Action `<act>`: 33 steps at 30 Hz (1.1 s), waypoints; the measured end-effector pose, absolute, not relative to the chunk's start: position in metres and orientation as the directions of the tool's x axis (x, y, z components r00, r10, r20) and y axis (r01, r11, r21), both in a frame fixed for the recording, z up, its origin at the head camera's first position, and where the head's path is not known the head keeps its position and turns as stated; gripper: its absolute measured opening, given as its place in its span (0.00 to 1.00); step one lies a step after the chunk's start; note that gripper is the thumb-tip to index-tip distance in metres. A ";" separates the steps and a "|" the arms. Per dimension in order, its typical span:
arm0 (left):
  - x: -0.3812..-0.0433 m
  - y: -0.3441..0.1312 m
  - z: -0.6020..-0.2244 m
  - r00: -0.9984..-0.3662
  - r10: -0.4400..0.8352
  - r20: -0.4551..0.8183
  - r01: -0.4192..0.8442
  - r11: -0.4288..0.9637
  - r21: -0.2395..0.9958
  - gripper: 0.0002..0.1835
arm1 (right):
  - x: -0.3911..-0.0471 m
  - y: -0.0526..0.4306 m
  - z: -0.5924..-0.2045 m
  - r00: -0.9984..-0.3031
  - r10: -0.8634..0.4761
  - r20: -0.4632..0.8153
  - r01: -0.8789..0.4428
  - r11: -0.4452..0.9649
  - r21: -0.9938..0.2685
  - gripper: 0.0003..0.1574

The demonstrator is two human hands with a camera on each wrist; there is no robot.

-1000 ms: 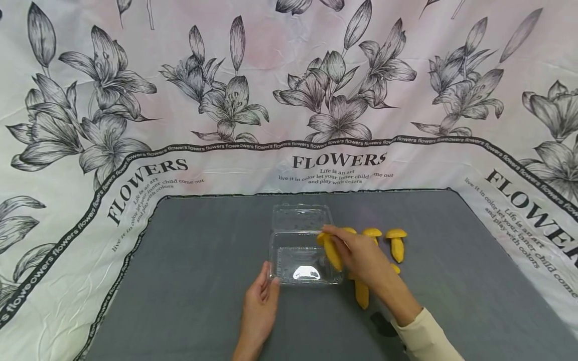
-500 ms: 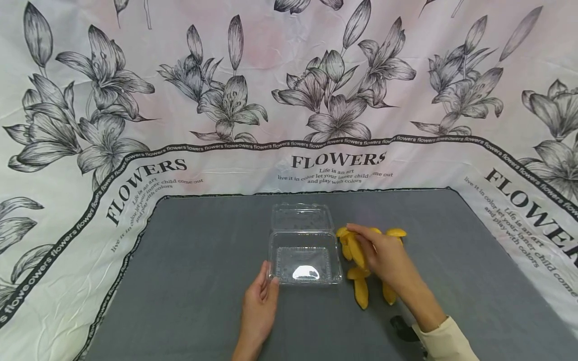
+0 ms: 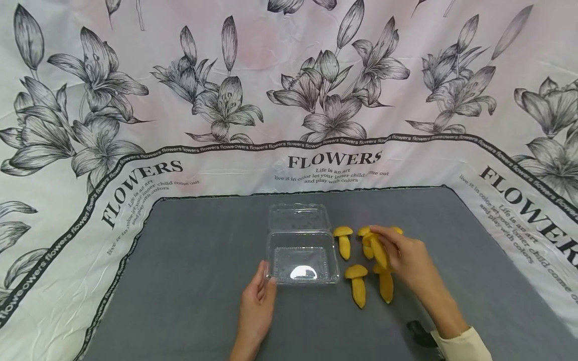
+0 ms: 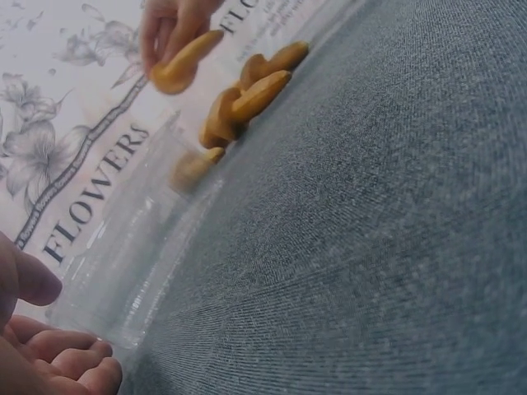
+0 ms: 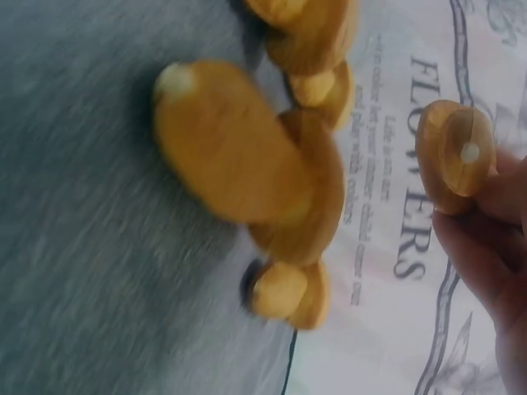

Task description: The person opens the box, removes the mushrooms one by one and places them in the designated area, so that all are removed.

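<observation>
My right hand (image 3: 413,260) pinches a yellow mushroom (image 3: 378,249) with a rounded cap, held up over other mushrooms on the table. The right wrist view shows the held mushroom (image 5: 468,156) end-on at the fingertips. My left hand (image 3: 257,306) holds the near left corner of a clear plastic clamshell container (image 3: 301,258), thumb on one side of the edge and fingers curled on the other. The container's lid (image 3: 299,218) is folded back, away from me. Nothing lies inside the container.
Right of the container, yellow mushrooms lie in two rows: one by its right wall (image 3: 344,245), one nearer me (image 3: 357,287), another (image 3: 385,287) beside that, and others partly behind my right hand. A flower-printed cloth (image 3: 334,170) hangs behind the grey table (image 3: 203,281).
My right hand has moved right with the mushroom, from over the container's right edge to over the mushrooms, uncovering the one closest to the container. The left hand stays on the container's corner.
</observation>
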State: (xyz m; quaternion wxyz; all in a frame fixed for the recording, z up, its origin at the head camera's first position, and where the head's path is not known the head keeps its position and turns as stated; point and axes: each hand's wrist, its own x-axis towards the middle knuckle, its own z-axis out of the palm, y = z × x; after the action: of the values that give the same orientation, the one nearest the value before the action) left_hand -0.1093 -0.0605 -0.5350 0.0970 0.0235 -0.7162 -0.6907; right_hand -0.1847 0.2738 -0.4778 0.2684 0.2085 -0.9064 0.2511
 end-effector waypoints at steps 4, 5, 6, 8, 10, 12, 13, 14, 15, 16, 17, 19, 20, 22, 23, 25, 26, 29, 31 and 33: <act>-0.109 -0.063 -0.535 -0.977 -0.182 0.112 0.103 0.061 0.993 0.30 | -0.180 0.282 -0.481 -0.793 -0.220 0.568 -0.483 0.797 -0.364 0.23; -0.109 -0.064 -0.535 -0.977 -0.184 0.109 0.099 0.064 0.993 0.30 | -0.179 0.285 -0.482 -0.797 -0.216 0.564 -0.475 0.801 -0.365 0.24; -0.109 -0.065 -0.535 -0.977 -0.186 0.108 0.097 0.066 0.993 0.30 | -0.178 0.287 -0.482 -0.800 -0.210 0.562 -0.469 0.803 -0.368 0.24; -0.109 -0.066 -0.536 -0.977 -0.188 0.103 0.092 0.064 0.994 0.30 | -0.176 0.292 -0.484 -0.803 -0.198 0.562 -0.457 0.810 -0.367 0.24; -0.109 -0.067 -0.537 -0.977 -0.193 0.095 0.085 0.062 0.994 0.30 | -0.174 0.297 -0.486 -0.800 -0.191 0.569 -0.450 0.817 -0.359 0.23; -0.109 -0.068 -0.537 -0.977 -0.192 0.093 0.083 0.059 0.995 0.30 | -0.172 0.302 -0.489 -0.795 -0.184 0.578 -0.445 0.824 -0.351 0.23; -0.109 -0.068 -0.537 -0.977 -0.190 0.092 0.083 0.058 0.995 0.31 | -0.171 0.305 -0.490 -0.794 -0.181 0.581 -0.442 0.827 -0.347 0.23; -0.109 -0.068 -0.537 -0.978 -0.187 0.090 0.081 0.059 0.995 0.31 | -0.169 0.307 -0.491 -0.796 -0.177 0.579 -0.436 0.830 -0.347 0.23; -0.109 -0.068 -0.537 -0.979 -0.184 0.091 0.081 0.061 0.995 0.31 | -0.167 0.309 -0.492 -0.797 -0.174 0.578 -0.433 0.833 -0.345 0.23; -0.109 -0.067 -0.537 -0.980 -0.178 0.091 0.081 0.059 0.995 0.31 | -0.166 0.312 -0.494 -0.798 -0.172 0.578 -0.428 0.836 -0.343 0.23; -0.109 -0.067 -0.537 -0.981 -0.174 0.089 0.080 0.058 0.995 0.31 | -0.165 0.314 -0.495 -0.799 -0.169 0.577 -0.424 0.839 -0.342 0.23; -0.109 -0.066 -0.537 -0.981 -0.171 0.088 0.080 0.055 0.995 0.31 | -0.163 0.318 -0.498 -0.803 -0.163 0.573 -0.410 0.849 -0.334 0.23; -0.109 -0.065 -0.537 -0.981 -0.171 0.087 0.079 0.054 0.995 0.31 | -0.162 0.320 -0.500 -0.806 -0.161 0.570 -0.404 0.854 -0.329 0.22; -0.110 -0.064 -0.538 -0.981 -0.172 0.089 0.082 0.047 0.996 0.31 | -0.161 0.323 -0.502 -0.812 -0.164 0.560 -0.394 0.861 -0.320 0.22; -0.110 -0.064 -0.538 -0.981 -0.172 0.090 0.083 0.047 0.995 0.31 | -0.161 0.325 -0.504 -0.816 -0.166 0.554 -0.390 0.865 -0.316 0.22; -0.110 -0.064 -0.537 -0.981 -0.170 0.091 0.084 0.048 0.995 0.31 | -0.159 0.327 -0.506 -0.822 -0.172 0.543 -0.385 0.870 -0.308 0.21; -0.110 -0.064 -0.537 -0.982 -0.167 0.093 0.086 0.047 0.995 0.31 | -0.158 0.328 -0.506 -0.826 -0.176 0.535 -0.385 0.870 -0.309 0.21; -0.109 -0.063 -0.536 -0.983 -0.162 0.091 0.083 0.054 0.995 0.31 | -0.157 0.331 -0.508 -0.831 -0.184 0.525 -0.388 0.869 -0.308 0.22; -0.109 -0.063 -0.536 -0.983 -0.159 0.090 0.082 0.056 0.995 0.31 | -0.156 0.333 -0.508 -0.836 -0.191 0.515 -0.387 0.870 -0.305 0.22; -0.109 -0.063 -0.536 -0.984 -0.156 0.090 0.082 0.058 0.995 0.31 | -0.155 0.334 -0.509 -0.838 -0.199 0.509 -0.388 0.873 -0.297 0.23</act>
State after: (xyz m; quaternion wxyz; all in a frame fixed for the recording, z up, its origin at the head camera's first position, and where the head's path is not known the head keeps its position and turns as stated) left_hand -0.1094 -0.0627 -0.5362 0.0868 0.0255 -0.7223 -0.6857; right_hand -0.1554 0.3343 -0.5090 0.2381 0.1563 -0.9379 0.1981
